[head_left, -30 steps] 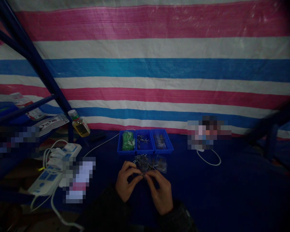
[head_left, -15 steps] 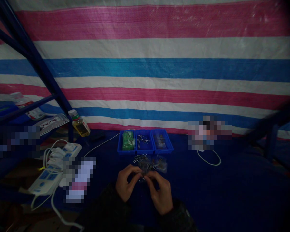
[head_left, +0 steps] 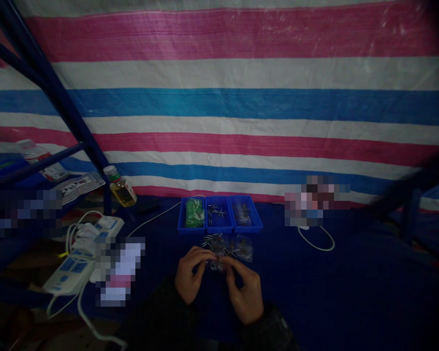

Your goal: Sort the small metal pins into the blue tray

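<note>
Hands close together at lower centre: what have the left hand [head_left: 192, 275] and right hand [head_left: 245, 297] got?

Both are narrowly closed, fingertips meeting on a small clear packet [head_left: 215, 264] that glints between them.

Is that a good grip for something so small?

Yes, it's held at the fingertips, with the wrists apart and the fingers curled in, so the packet stays in view from above. The light is dim, though, and what's inside can't be made out.

What lies just beyond the fingertips?

A loose heap of slim metal pins [head_left: 214, 241] and clear bags [head_left: 243, 248], on a dark blue sheet [head_left: 314, 292].

Further out?

Three blue plastic trays stand side by side: the left tray [head_left: 181, 214] holds green packets [head_left: 193, 213], the middle tray [head_left: 216, 219] holds more pins, and the right tray [head_left: 256, 219] holds clear bags.

And off to the sides?

At left, a white power strip [head_left: 69, 275] with its cables, and a bottle of yellow liquid [head_left: 121, 192] further up. Behind everything hangs a striped tarpaulin [head_left: 219, 105].
</note>
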Demonstrator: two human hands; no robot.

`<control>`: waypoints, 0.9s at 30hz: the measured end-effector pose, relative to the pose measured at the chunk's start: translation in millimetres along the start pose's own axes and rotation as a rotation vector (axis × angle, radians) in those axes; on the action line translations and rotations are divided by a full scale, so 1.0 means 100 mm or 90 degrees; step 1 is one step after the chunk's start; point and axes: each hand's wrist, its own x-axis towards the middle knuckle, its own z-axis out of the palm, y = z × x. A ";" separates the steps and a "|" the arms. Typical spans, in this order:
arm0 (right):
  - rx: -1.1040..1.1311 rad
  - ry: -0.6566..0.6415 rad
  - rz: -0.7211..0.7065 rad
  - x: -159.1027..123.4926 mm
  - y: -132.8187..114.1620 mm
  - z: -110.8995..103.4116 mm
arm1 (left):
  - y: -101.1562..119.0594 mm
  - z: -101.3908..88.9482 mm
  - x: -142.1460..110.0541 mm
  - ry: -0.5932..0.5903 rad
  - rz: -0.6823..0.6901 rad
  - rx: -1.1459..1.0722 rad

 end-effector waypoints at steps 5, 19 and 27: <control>0.011 -0.017 -0.002 0.01 0.01 0.02 | -0.03 -0.01 0.00 0.030 0.008 0.012; 0.006 -0.060 0.014 0.00 -0.02 0.04 | 0.01 0.04 -0.05 0.037 -0.087 -0.003; 0.054 0.006 0.055 -0.03 0.04 0.08 | 0.02 0.05 -0.06 0.041 -0.074 0.011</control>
